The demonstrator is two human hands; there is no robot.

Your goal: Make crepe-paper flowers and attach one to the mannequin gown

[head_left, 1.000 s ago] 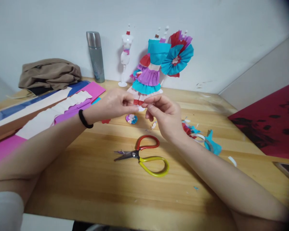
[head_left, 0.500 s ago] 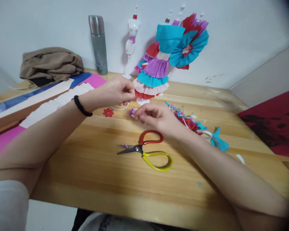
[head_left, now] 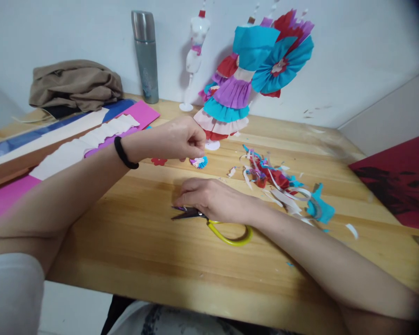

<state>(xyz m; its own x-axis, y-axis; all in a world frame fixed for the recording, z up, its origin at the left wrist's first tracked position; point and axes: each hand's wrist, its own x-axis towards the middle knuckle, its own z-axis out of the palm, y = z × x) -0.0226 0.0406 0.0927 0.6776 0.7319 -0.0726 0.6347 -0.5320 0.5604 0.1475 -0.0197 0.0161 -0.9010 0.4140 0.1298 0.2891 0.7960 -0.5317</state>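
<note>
My left hand (head_left: 186,139) is closed in a pinch above the table; what it holds, if anything, is hidden. Just below its fingertips is a small pleated paper rosette (head_left: 199,162) in purple, white and blue; whether they touch it I cannot tell. A red paper flower (head_left: 158,161) lies partly behind the left wrist. My right hand (head_left: 206,197) is lowered over the scissors (head_left: 230,236), covering their red handle. Its bent fingers are together, tips beside the blades, where a purple scrap shows. The blades are slightly apart, and the yellow handle is in sight.
Paper scraps (head_left: 275,179) lie on the right. Behind stand a dress form in ruffled crepe paper (head_left: 230,93), a bare white dress form (head_left: 194,46) and a grey flask (head_left: 145,65). Paper sheets (head_left: 14,200) and a brown cloth (head_left: 73,83) are on the left.
My right hand has moved away from the rosette, toward me and down onto the scissors. My left hand stays pinched, slightly further right in view. More of the rosette now shows.
</note>
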